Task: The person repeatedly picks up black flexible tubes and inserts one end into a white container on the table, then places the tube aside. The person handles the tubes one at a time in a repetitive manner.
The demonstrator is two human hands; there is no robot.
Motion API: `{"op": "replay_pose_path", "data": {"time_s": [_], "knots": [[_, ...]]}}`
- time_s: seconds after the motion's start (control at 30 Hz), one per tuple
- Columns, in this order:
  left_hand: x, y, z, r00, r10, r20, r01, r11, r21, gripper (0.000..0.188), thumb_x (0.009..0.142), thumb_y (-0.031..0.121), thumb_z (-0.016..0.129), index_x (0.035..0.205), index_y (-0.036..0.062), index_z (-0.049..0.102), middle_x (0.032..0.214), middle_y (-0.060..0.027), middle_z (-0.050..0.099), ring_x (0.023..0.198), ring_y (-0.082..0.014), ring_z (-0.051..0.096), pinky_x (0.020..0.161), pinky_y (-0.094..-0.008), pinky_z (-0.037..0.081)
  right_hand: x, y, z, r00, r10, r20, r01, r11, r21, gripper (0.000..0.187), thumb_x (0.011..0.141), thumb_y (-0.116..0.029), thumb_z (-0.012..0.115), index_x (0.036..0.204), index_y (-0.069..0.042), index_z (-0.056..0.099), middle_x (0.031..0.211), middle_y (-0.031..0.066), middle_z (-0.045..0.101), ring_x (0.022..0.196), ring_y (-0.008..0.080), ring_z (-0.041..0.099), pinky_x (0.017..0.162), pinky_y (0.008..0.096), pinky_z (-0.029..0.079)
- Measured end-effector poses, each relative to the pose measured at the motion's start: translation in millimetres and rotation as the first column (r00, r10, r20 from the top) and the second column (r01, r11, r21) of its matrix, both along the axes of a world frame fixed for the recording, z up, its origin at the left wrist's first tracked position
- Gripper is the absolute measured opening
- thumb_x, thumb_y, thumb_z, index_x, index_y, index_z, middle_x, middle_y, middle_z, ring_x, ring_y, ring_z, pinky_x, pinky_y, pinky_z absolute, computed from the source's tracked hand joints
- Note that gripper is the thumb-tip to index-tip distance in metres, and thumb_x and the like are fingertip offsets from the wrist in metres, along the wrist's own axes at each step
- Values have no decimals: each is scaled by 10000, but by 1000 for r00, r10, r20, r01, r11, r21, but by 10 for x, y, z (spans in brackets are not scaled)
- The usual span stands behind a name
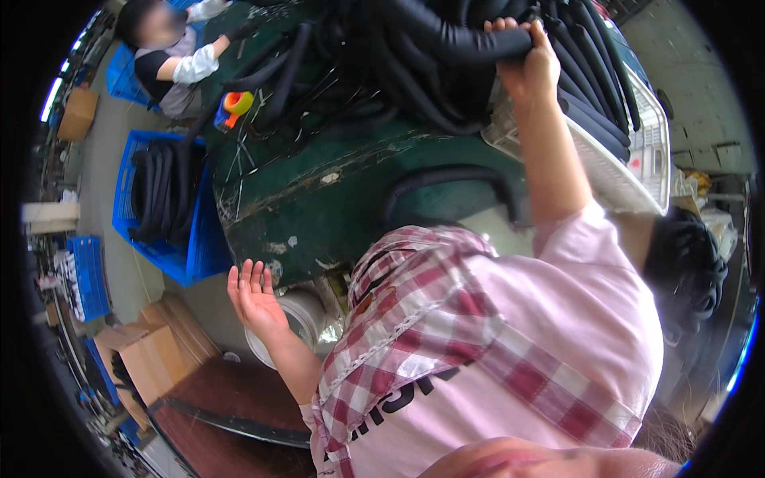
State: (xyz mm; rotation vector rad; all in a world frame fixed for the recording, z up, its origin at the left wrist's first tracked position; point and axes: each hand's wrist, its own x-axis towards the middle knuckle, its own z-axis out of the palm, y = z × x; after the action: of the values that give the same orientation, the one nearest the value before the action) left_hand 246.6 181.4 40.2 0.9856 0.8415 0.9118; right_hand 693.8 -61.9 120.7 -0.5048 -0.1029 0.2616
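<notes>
My right hand (526,60) reaches to the far side of the green table (319,191), its fingers wrapped round the end of a thick black foam tube (446,44). This tube lies over a heap of similar black tubes (406,88). My left hand (256,299) is raised by the table's near left edge, palm up, fingers spread, holding nothing. A single bent black tube (454,171) lies on the table in front of my apron, partly hidden by it.
A white plastic crate (657,143) full of black tubes stands at the right. On the left is a blue crate (191,259) with coiled tubes. An orange and yellow tape dispenser (237,103) sits on the table. A co-worker (171,60) works at the far left. Below stands a white bucket (307,311).
</notes>
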Motion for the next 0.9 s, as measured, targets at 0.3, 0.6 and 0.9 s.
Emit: {"op": "replay_pose_path", "data": {"time_s": [0.3, 0.6, 0.9], "knots": [[280, 0, -129, 999, -44, -25, 43, 999, -28, 278, 944, 132, 459, 1194, 17, 502, 1125, -154, 593, 999, -236, 581, 885, -346, 485, 1001, -826, -479, 749, 73, 658, 658, 35, -753, 199, 811, -219, 628, 925, -81, 715, 957, 84, 660, 872, 178, 626, 781, 289, 494], [-65, -47, -319, 997, 67, -29, -69, 994, -85, 255, 945, 145, 479, 1171, 40, 537, 1096, -138, 620, 966, -231, 600, 878, -350, 477, 1583, -1972, -1213, 981, 187, 55, 179, -750, -636, 706, 684, -382, 670, 1270, -15, 525, 1238, 223, 567, 1181, 308, 533, 1003, 364, 419], [-70, -91, -257, 997, 75, -18, -76, 995, -69, 197, 936, 123, 507, 1104, 27, 543, 1062, -138, 620, 937, -238, 608, 840, -348, 487, 1255, -1658, -1017, 875, 458, -155, 253, -708, -659, 475, 722, -427, 658, 1034, -70, 687, 1004, 152, 682, 975, 280, 640, 863, 358, 476]]}}
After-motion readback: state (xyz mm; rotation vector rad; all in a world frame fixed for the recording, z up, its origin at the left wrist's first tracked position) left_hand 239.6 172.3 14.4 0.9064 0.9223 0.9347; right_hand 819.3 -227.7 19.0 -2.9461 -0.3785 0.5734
